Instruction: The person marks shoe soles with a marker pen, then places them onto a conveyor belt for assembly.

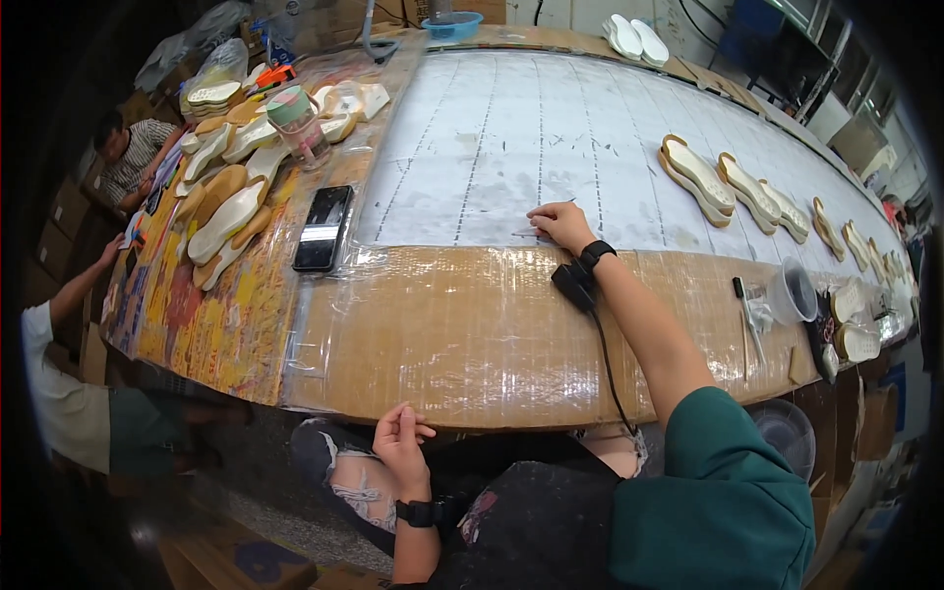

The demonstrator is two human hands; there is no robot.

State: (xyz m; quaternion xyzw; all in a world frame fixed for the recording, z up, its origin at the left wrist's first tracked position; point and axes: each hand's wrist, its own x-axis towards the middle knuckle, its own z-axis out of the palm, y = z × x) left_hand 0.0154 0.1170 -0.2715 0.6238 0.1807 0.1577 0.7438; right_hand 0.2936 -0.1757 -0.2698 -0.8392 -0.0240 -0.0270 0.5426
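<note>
The right hand [562, 224] lies over the near edge of a broad white sheet [492, 147] marked with rows of dark dashed lines, its fingers bent and the thumb close to the index finger; whether anything small is pinched there cannot be told. A black boxy device with a cord [573, 286] is just beside that wrist. The left hand [401, 447], well apart from the right, is at the near edge of the desk [442, 334], whose near strip is brown cardboard under shiny clear film; its fingers curl loosely, and whether the fingertips meet is unclear. A black rectangular phone [323, 228] lies to the left of the sheet, near a pile of white-and-tan shoe soles [231, 221] and a clear bottle with a pale green lid [299, 128]. On the right of the sheet, more thick cream-topped soles [698, 182] form a line, with a translucent plastic cup [792, 292] nearer.
</note>
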